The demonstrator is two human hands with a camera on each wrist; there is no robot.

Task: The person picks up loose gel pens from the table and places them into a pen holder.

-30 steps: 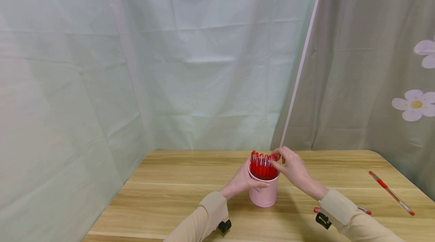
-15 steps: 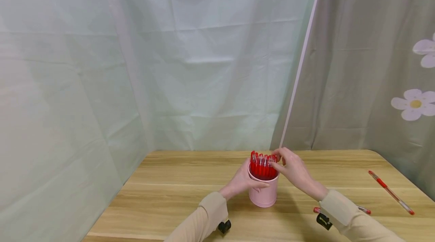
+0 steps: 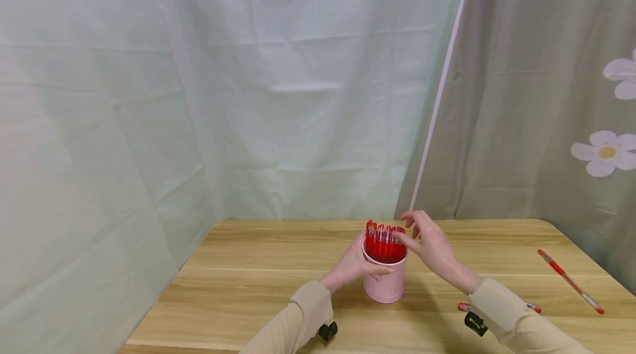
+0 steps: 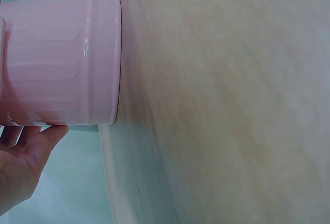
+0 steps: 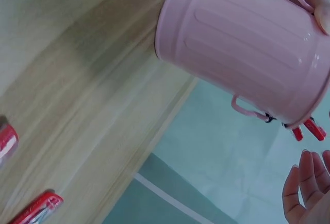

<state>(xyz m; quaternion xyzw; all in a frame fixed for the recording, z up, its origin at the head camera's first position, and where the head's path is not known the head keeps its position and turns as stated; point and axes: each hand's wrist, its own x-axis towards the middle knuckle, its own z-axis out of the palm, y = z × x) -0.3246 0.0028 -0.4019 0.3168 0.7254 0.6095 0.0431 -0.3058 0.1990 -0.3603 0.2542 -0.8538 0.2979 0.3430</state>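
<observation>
wooden table [image 3: 238, 293] under pink pail [image 3: 385, 290], two pens [image 3: 571, 281]

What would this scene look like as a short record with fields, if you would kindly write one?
Surface: wood-grain table
Container: pink pail, upright on the table
Contents: a bundle of red pens, standing above the rim
Steadying: left hand, gripping the pail near its rim
Beside the pens: right hand, fingers apart; contact with a pen unclear
Loose items: far-right pen, lying on the table; second pen, partly hidden by the right sleeve
Backdrop: pale green curtain and grey curtain
</observation>
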